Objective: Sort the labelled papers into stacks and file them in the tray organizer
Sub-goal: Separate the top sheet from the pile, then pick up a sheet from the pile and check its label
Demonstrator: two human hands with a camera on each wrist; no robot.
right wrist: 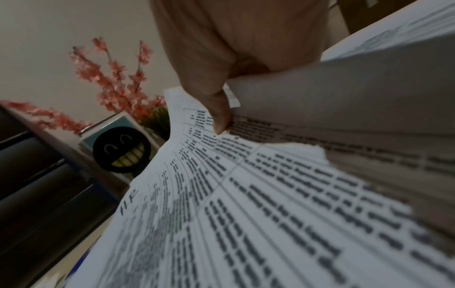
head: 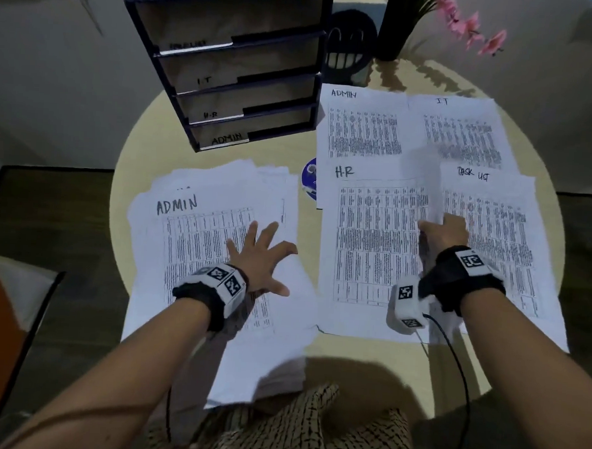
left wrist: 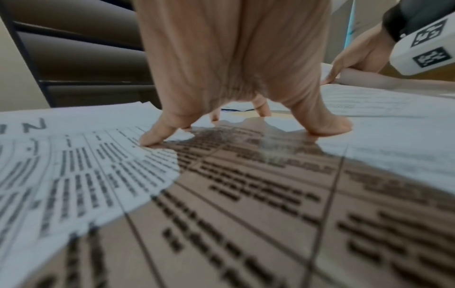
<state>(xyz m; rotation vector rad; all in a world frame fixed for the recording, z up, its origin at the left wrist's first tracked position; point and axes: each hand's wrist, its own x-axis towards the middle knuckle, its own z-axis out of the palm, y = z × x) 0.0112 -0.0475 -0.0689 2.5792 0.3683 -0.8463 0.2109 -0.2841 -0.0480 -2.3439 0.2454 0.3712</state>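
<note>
Risk sits at three o'clock: our right hand (head: 445, 232) pinches a lifted sheet (head: 423, 183), label unreadable, perhaps misfiled; left hand (head: 258, 256), grip released, steadies the unsorted pile (head: 193, 198).

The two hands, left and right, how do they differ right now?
The left hand lies flat with fingers spread, pressing on the ADMIN sheet; the right hand is curled, pinching a lifted sheet. The left hand's paper rests on the unsorted pile; the right hand's paper stands up over the H.R stack. Both wear wrist cameras.
</note>
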